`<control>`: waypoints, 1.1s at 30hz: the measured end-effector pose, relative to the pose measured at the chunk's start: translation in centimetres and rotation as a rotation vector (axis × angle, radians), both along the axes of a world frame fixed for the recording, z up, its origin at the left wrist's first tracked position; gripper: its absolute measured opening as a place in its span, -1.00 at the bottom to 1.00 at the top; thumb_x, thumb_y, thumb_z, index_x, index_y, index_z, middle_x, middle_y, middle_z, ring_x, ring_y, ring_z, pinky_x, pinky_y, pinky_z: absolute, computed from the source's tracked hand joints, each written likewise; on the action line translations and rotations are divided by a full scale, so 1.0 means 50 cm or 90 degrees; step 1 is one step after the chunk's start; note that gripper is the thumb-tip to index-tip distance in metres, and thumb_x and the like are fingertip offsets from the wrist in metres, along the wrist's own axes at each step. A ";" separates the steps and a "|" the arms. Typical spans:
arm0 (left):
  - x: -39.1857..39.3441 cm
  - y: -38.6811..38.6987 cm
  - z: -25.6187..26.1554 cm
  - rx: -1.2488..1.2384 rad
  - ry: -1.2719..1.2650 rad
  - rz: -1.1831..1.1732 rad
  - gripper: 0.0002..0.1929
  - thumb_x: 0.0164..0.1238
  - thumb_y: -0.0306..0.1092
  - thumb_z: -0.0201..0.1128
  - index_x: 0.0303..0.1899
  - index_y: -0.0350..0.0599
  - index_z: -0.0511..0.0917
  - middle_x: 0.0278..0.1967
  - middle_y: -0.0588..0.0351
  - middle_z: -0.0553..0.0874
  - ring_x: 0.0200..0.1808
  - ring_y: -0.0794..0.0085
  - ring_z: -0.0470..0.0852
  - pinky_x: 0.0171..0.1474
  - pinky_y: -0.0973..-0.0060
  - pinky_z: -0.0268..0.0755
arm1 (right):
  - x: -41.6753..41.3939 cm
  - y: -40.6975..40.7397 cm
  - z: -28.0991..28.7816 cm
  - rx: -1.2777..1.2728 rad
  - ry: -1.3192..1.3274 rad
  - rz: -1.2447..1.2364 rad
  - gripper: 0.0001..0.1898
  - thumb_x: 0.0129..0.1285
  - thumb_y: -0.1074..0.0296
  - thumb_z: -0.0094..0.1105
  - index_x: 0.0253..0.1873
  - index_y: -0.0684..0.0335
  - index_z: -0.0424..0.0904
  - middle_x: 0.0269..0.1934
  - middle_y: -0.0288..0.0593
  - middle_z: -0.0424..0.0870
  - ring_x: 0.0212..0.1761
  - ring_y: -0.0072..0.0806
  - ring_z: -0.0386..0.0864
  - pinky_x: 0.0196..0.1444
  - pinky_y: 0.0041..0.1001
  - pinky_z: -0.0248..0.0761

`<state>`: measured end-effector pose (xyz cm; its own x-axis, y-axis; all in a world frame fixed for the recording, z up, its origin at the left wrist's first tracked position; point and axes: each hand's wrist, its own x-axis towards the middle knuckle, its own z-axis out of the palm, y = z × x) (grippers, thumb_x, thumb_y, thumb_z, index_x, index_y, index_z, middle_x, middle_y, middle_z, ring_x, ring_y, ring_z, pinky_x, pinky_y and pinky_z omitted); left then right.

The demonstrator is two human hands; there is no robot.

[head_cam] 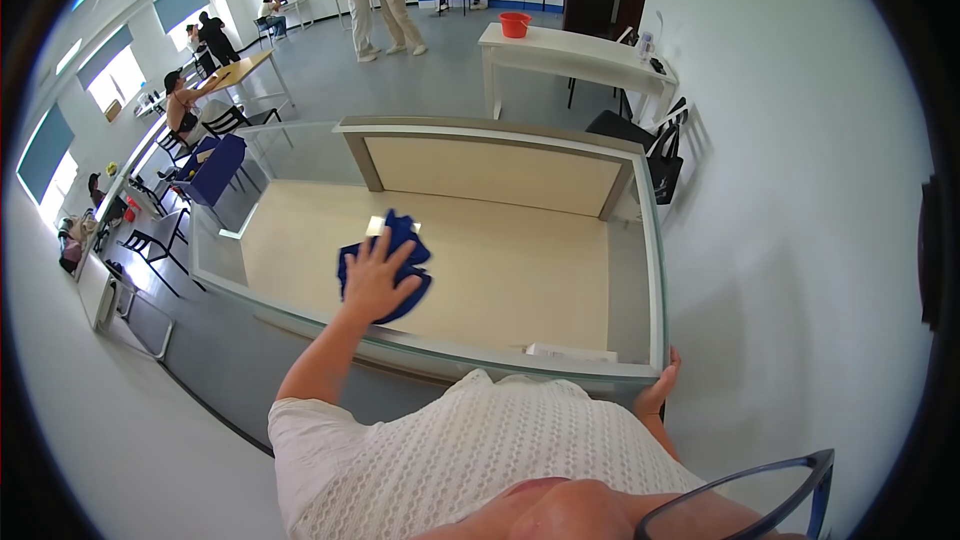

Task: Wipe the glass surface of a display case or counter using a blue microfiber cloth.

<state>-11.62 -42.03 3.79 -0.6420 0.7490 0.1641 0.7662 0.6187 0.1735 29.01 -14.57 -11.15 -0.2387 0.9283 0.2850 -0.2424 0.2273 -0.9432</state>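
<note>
My left hand (376,279) lies with fingers spread over a crumpled dark blue cloth (409,292), holding it down against the glass top of a display case (525,270). Through the glass I see a cream-coloured base inside the case. At the case's front right corner, my right hand (660,388) holds the outer edge of the metal frame (657,300). Part of that hand is hidden behind the corner. Near the front of the case, a white box-like object (570,353) bearing print shows through the glass.
A white table (577,56) with a red bucket (515,25) stands beyond the case. A black chair (622,126) and a black bag (664,169) are near the right wall. To the left are a dark blue bin (214,172) and chairs (159,244). Several people are farther off.
</note>
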 end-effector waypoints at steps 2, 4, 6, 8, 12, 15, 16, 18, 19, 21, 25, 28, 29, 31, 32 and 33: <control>0.062 0.040 0.014 -0.015 -0.003 -0.092 -0.35 0.11 0.12 0.23 0.27 0.27 0.36 0.41 -0.07 0.10 0.36 -0.22 0.10 0.26 -0.28 -0.03 | -0.017 -0.013 0.024 0.028 -0.021 -0.006 -0.37 0.38 -0.07 -0.37 0.26 0.41 0.23 0.17 0.01 0.35 0.22 -0.26 0.32 0.28 -0.33 0.15; 0.110 0.080 0.015 -0.019 -0.011 -0.183 -0.35 0.09 0.12 0.24 0.26 0.26 0.38 0.41 -0.07 0.09 0.36 -0.24 0.08 0.26 -0.29 -0.04 | -0.018 -0.019 0.038 0.057 -0.041 -0.016 -0.36 0.39 -0.06 -0.39 0.30 0.41 0.19 0.22 0.03 0.31 0.27 -0.24 0.28 0.31 -0.32 0.11; 0.160 0.123 0.020 -0.022 -0.015 -0.270 -0.35 0.07 0.13 0.25 0.25 0.26 0.39 0.42 -0.07 0.09 0.36 -0.26 0.07 0.25 -0.30 -0.06 | -0.012 -0.017 0.043 0.058 -0.058 0.034 -0.35 0.39 -0.05 -0.40 0.35 0.41 0.11 0.28 0.05 0.25 0.30 -0.21 0.25 0.34 -0.31 0.09; 0.205 0.162 0.017 -0.025 -0.007 -0.344 -0.34 0.08 0.15 0.24 0.26 0.25 0.39 0.42 -0.06 0.08 0.37 -0.24 0.05 0.25 -0.30 -0.07 | -0.011 -0.018 0.048 0.060 -0.059 0.063 -0.33 0.39 -0.07 -0.39 0.36 0.40 0.09 0.29 0.04 0.24 0.31 -0.23 0.24 0.34 -0.31 0.09; 0.288 0.242 0.015 -0.045 -0.015 -0.478 -0.35 0.12 0.18 0.21 0.27 0.26 0.37 0.42 -0.07 0.06 0.37 -0.26 0.03 0.24 -0.30 -0.07 | -0.017 -0.026 0.054 0.019 -0.007 0.139 -0.28 0.37 -0.17 -0.34 0.37 0.39 0.06 0.28 0.01 0.24 0.31 -0.26 0.24 0.33 -0.32 0.10; 0.356 0.296 0.018 -0.044 -0.008 -0.555 -0.37 0.16 0.20 0.17 0.26 0.27 0.38 0.43 -0.05 0.06 0.38 -0.24 0.02 0.22 -0.31 -0.03 | -0.026 -0.037 0.070 -0.021 0.062 0.163 -0.22 0.34 -0.25 -0.30 0.38 0.37 0.04 0.28 -0.01 0.24 0.31 -0.27 0.25 0.32 -0.30 0.13; 0.376 0.313 0.017 -0.037 -0.010 -0.582 -0.38 0.17 0.20 0.15 0.26 0.27 0.39 0.42 -0.05 0.07 0.38 -0.22 0.02 0.22 -0.31 -0.02 | -0.028 -0.036 0.071 -0.020 0.062 0.163 -0.22 0.34 -0.25 -0.30 0.38 0.37 0.04 0.28 -0.01 0.24 0.31 -0.27 0.25 0.32 -0.30 0.13; 0.418 0.350 0.019 -0.033 -0.015 -0.630 -0.41 0.20 0.19 0.13 0.26 0.26 0.39 0.41 -0.04 0.09 0.37 -0.20 0.03 0.21 -0.31 0.00 | -0.032 -0.036 0.072 -0.045 0.140 0.218 -0.21 0.33 -0.28 -0.27 0.38 0.33 0.03 0.28 -0.01 0.24 0.29 -0.26 0.27 0.30 -0.28 0.18; 0.436 0.365 0.014 -0.005 -0.009 -0.652 -0.41 0.21 0.19 0.11 0.26 0.27 0.39 0.41 -0.03 0.11 0.37 -0.20 0.05 0.21 -0.30 0.01 | -0.034 -0.041 0.078 -0.045 0.138 0.220 -0.21 0.33 -0.28 -0.27 0.38 0.33 0.03 0.28 -0.01 0.24 0.29 -0.26 0.27 0.30 -0.28 0.18; 0.471 0.396 0.012 -0.017 -0.018 -0.692 -0.41 0.22 0.19 0.10 0.27 0.27 0.38 0.41 -0.03 0.10 0.37 -0.20 0.04 0.22 -0.30 0.00 | -0.030 -0.051 0.090 -0.189 0.211 0.314 -0.15 0.20 -0.41 -0.15 0.45 -0.01 -0.08 0.37 -0.13 0.12 0.37 -0.25 0.16 0.37 -0.16 0.08; 0.506 0.422 0.013 -0.010 -0.023 -0.727 -0.41 0.23 0.20 0.09 0.27 0.27 0.37 0.41 -0.01 0.10 0.38 -0.19 0.04 0.23 -0.30 -0.01 | -0.017 -0.032 0.037 -0.246 0.271 0.349 -0.19 0.23 -0.39 -0.19 0.43 0.01 -0.04 0.35 -0.13 0.15 0.37 -0.27 0.17 0.34 -0.20 0.13; 0.497 0.416 0.010 -0.025 -0.032 -0.738 -0.44 0.25 0.18 0.09 0.26 0.29 0.38 0.42 0.02 0.11 0.40 -0.17 0.02 0.24 -0.29 -0.02 | -0.013 -0.023 0.028 -0.173 0.208 0.290 -0.20 0.28 -0.35 -0.23 0.40 0.17 0.02 0.30 -0.07 0.22 0.33 -0.27 0.23 0.32 -0.25 0.17; 0.493 0.411 0.009 -0.021 -0.039 -0.729 -0.45 0.25 0.16 0.09 0.25 0.30 0.39 0.41 0.03 0.11 0.40 -0.15 0.03 0.24 -0.29 -0.01 | -0.012 -0.020 0.027 -0.148 0.188 0.269 -0.21 0.29 -0.33 -0.24 0.39 0.22 0.04 0.29 -0.05 0.25 0.32 -0.27 0.25 0.31 -0.27 0.18; 0.477 0.397 0.009 -0.016 -0.043 -0.719 -0.47 0.26 0.15 0.09 0.25 0.32 0.39 0.41 0.03 0.12 0.40 -0.14 0.04 0.24 -0.28 0.00 | -0.011 -0.016 0.029 -0.098 0.150 0.228 -0.20 0.32 -0.30 -0.26 0.37 0.33 0.08 0.26 -0.01 0.30 0.29 -0.27 0.30 0.29 -0.30 0.20; 0.461 0.386 0.010 -0.011 -0.045 -0.703 -0.48 0.25 0.13 0.10 0.24 0.32 0.41 0.41 0.03 0.12 0.39 -0.12 0.05 0.24 -0.28 0.00 | -0.014 -0.012 0.031 -0.096 0.151 0.230 -0.20 0.32 -0.30 -0.26 0.37 0.33 0.08 0.26 -0.01 0.30 0.29 -0.27 0.30 0.29 -0.30 0.20; 0.446 0.373 0.010 -0.006 -0.047 -0.689 -0.49 0.25 0.12 0.12 0.23 0.33 0.42 0.41 0.03 0.13 0.39 -0.11 0.06 0.24 -0.27 0.00 | -0.013 -0.010 0.040 -0.036 0.085 0.182 -0.23 0.34 -0.26 -0.28 0.37 0.35 0.10 0.26 0.00 0.30 0.28 -0.26 0.30 0.30 -0.31 0.18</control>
